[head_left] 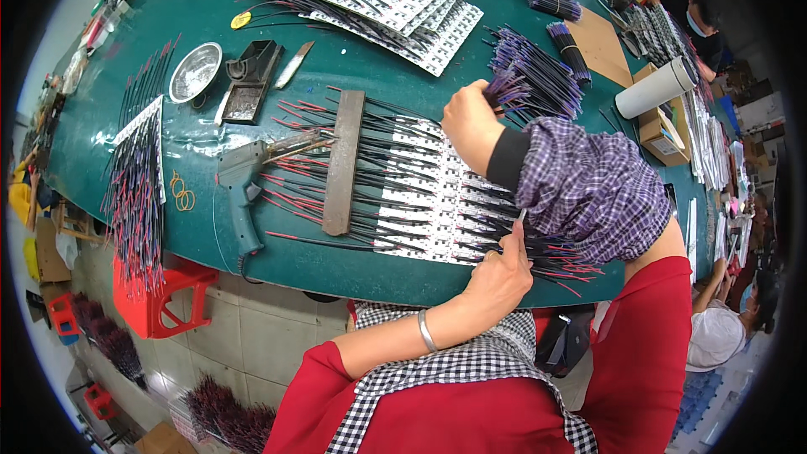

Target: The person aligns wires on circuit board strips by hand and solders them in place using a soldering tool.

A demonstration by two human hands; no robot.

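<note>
A white panel of small circuit boards lies in front of me, with black wires tipped in red running out from both sides. My right hand is closed over its far right part, shut on a bunch of purple-and-black wires. At the panel's near right edge, my left hand is closed on a thin pale tool, whose kind I cannot make out. A flat metal bar lies across the left-hand wires. Left of the bar rests a green soldering gun, its tip against the wires.
Stacked wired panels lie at the back, beside loose purple wires. A metal bowl, a black tray and another wired panel are leftward. A white flask stands right. A red stool is below the table.
</note>
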